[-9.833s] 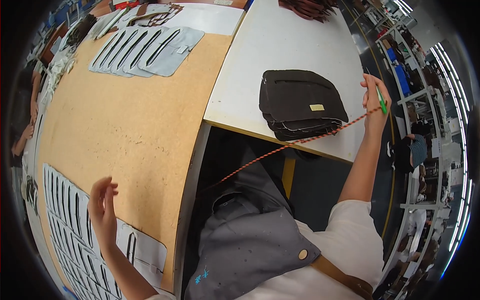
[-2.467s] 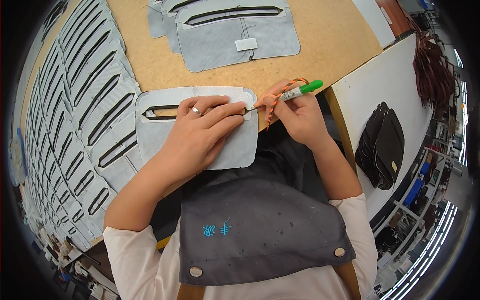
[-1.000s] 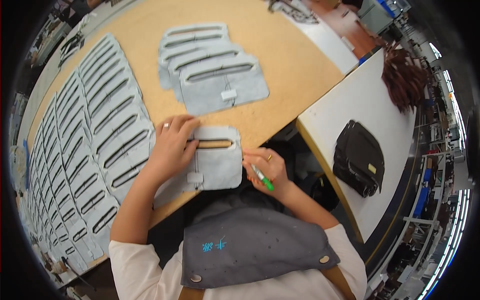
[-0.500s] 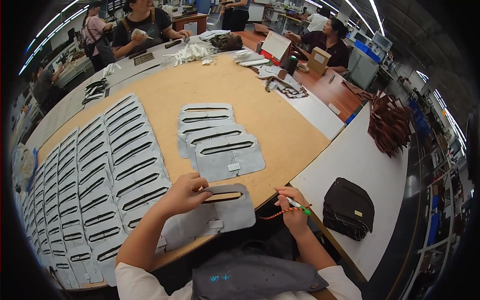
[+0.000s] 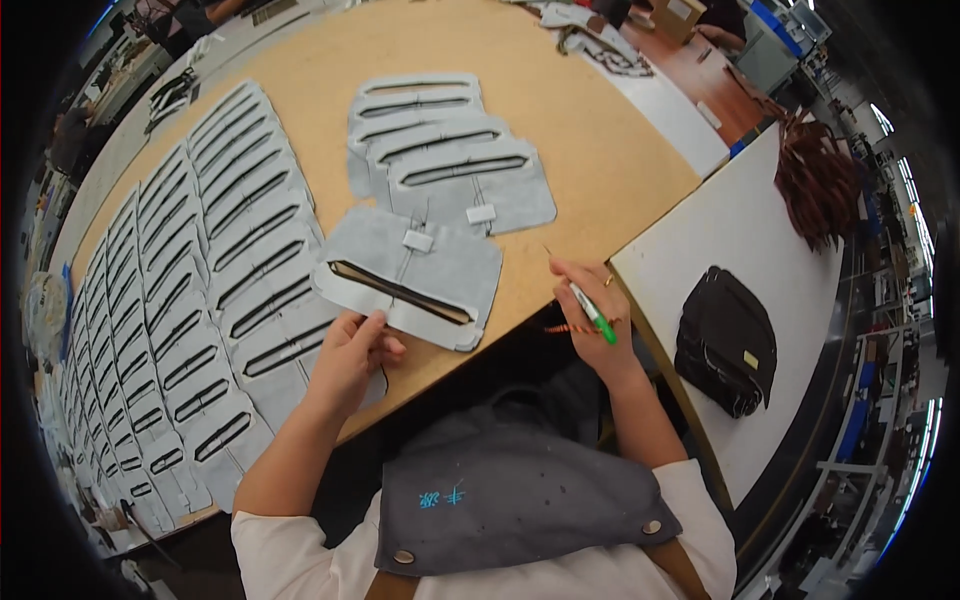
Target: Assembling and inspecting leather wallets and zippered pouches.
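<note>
My left hand (image 5: 356,360) pinches the near edge of a grey panel (image 5: 462,255), thumb on top and fingers partly hidden beneath. The panel lies tilted on the table with its long black-edged slot toward me; a small white tag (image 5: 417,240) and loose threads are on its far half. Just right of it, over the table's front edge, my right hand (image 5: 595,300) is closed round a white-and-green pen-shaped tool (image 5: 605,327) with a thin pointed tip. A red-and-black cord shows beside that hand. Beyond the held panel, several similar panels (image 5: 520,200) overlap in a short stack.
Overlapping rows of slotted grey panels (image 5: 255,235) cover the left of the tan table (image 5: 610,160). To the right stands a white side table (image 5: 690,230) with a folded black fabric piece (image 5: 722,335) and a bundle of dark red strips (image 5: 815,180).
The panel at my left hand has turned: its slot was on the far side and now faces me. It sits farther onto the table. The right hand still holds the tool. The view has tipped downward.
</note>
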Demonstrator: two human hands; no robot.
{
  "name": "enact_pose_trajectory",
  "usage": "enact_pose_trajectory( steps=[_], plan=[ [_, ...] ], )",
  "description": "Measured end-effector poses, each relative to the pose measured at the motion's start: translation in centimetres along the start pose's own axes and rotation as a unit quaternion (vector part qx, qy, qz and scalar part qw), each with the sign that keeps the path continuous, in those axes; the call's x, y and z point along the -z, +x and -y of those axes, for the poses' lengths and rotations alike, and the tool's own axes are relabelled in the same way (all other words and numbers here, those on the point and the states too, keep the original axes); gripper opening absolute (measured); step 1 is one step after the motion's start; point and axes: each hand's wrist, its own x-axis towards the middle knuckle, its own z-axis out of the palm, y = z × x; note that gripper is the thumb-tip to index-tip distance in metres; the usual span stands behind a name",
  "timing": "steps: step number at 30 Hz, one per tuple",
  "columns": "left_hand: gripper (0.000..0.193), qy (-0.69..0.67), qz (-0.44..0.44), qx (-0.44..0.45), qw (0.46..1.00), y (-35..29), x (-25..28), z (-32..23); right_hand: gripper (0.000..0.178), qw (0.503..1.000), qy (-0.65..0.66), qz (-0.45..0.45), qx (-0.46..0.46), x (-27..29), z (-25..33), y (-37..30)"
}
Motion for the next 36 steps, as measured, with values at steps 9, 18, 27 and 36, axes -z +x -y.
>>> enact_pose_trajectory(
  steps=[9, 18, 27, 36],
  plan=[
    [0.012, 0.444, 0.153, -0.106, 0.877, -0.8, -2.0, -3.1, 0.012, 0.96, 0.22, 0.07, -0.158, -2.0, -1.0, -0.4],
    [0.024, 0.599, 0.225, -0.341, 0.689, 3.1, -3.0, -1.6, 0.019, 0.897, 0.344, 0.123, -0.247, -4.1, -0.6, -0.8],
    [0.014, 0.565, 0.225, -0.432, 0.666, 3.4, -3.0, -1.1, 0.017, 0.891, 0.299, 0.195, -0.281, -3.8, -0.8, 0.8],
    [0.018, 0.573, 0.218, -0.423, 0.667, 3.4, -2.9, -0.7, 0.01, 0.867, 0.212, 0.331, -0.306, -2.3, 0.1, 3.2]
  ],
)
